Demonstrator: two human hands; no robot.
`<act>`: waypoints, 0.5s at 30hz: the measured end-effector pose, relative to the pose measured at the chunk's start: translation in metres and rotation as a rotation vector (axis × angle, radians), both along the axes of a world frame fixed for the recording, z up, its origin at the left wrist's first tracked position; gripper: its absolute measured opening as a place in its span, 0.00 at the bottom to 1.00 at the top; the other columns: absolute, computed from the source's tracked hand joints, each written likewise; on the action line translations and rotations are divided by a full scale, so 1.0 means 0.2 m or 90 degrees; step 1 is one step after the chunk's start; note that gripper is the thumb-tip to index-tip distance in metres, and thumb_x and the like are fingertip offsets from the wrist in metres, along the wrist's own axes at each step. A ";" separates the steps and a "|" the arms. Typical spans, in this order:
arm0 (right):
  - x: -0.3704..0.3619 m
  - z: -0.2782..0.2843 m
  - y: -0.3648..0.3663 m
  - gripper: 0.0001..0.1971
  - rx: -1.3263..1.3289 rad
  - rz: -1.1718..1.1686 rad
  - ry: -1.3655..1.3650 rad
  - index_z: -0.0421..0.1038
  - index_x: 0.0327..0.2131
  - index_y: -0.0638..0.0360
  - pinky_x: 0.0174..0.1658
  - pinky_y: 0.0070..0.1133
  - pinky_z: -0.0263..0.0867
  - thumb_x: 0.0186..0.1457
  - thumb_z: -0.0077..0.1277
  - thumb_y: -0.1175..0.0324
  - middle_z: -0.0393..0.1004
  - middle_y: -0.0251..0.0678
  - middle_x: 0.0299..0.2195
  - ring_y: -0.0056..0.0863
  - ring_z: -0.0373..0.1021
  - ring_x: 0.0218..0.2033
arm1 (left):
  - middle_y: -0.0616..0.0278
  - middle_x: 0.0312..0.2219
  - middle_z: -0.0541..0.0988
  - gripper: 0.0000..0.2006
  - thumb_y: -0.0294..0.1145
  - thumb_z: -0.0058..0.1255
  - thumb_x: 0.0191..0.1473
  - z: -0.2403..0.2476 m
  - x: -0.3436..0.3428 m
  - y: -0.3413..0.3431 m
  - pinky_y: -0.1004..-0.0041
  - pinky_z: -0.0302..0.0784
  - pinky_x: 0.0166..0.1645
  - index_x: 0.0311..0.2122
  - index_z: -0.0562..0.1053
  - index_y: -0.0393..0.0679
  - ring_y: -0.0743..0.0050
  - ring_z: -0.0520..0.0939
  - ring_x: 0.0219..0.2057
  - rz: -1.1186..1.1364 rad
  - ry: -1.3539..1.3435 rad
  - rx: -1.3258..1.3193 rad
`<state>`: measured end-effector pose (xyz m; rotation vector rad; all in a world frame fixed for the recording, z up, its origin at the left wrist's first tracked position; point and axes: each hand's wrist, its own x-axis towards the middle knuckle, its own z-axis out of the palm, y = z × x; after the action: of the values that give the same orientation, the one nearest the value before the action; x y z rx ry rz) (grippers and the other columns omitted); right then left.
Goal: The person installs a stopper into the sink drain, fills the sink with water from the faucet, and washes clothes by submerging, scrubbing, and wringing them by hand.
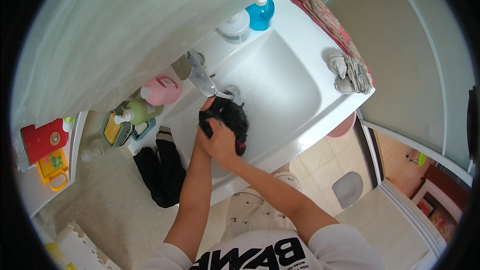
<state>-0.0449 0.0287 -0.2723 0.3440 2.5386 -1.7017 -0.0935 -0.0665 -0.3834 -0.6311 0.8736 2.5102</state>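
Observation:
Both hands are over the left part of a white sink (pixel 305 70), working on a wet black cloth (pixel 231 120) bunched below the tap (pixel 201 77). Water runs from the spout onto the cloth's far end. My right hand (pixel 220 142) is closed on its near left side, fingers curled into the fabric. My left hand (pixel 207 104) grips the cloth's left edge; a fingertip shows near the spout, while my right hand and the fabric hide the rest. A small red patch (pixel 241 146) shows on the near end of the cloth. Black socks (pixel 159 170), one with a grey cuff, hang over the sink's left rim.
Along the back stand pink (pixel 162 90), green (pixel 140 112), white (pixel 235 27) and blue (pixel 261 14) bottles. A crumpled grey-white cloth (pixel 350 72) and a red patterned towel (pixel 325 17) lie on the right rim. A pink basin (pixel 342 126) sits below on the right.

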 end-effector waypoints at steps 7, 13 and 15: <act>-0.34 -0.34 0.53 0.11 0.353 -0.035 0.112 0.72 0.25 0.55 0.34 0.43 0.64 0.48 0.56 0.58 0.69 0.42 0.32 0.47 0.68 0.36 | 0.54 0.44 0.76 0.19 0.46 0.48 0.58 0.33 -0.10 0.25 0.64 0.76 0.44 0.47 0.74 0.43 0.62 0.78 0.43 -0.028 -0.097 -0.418; -0.33 -0.40 0.58 0.28 0.437 0.097 0.039 0.68 0.55 0.34 0.58 0.66 0.29 0.47 0.57 0.53 0.44 0.41 0.68 0.58 0.37 0.67 | 0.48 0.64 0.52 0.24 0.42 0.52 0.51 0.17 0.01 0.38 0.30 0.44 0.58 0.56 0.70 0.62 0.36 0.51 0.63 -0.443 0.437 -1.373; -0.39 -0.48 0.58 0.26 0.446 0.139 0.074 0.69 0.55 0.35 0.61 0.63 0.28 0.49 0.54 0.52 0.46 0.40 0.67 0.52 0.38 0.68 | 0.47 0.64 0.53 0.23 0.40 0.51 0.52 0.07 0.00 0.39 0.31 0.44 0.58 0.56 0.71 0.58 0.34 0.51 0.62 -0.463 0.475 -1.402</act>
<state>-0.1228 0.1448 -0.3676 -0.0116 3.0445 -0.7384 -0.0933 0.0110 -0.3697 0.2937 3.0421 0.1632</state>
